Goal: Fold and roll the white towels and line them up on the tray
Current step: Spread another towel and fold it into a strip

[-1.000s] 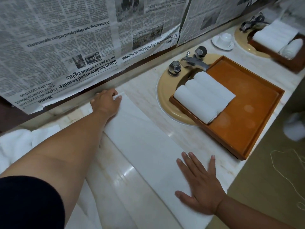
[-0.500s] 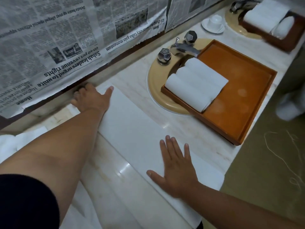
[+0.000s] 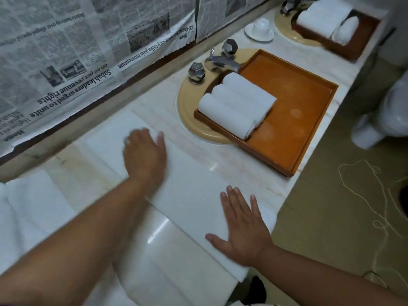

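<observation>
We are sliding our left hand (image 3: 144, 155) back along the towel (image 3: 192, 195), right hand (image 3: 245, 226) pressing it, all fingers straight. The tray (image 3: 309, 120) is holding three rolls (image 3: 236, 107).

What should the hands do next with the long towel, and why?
Probably start rolling from the near end: the folded towel lies flat under left hand and right hand, and the tray has room beside three rolled towels.
</observation>
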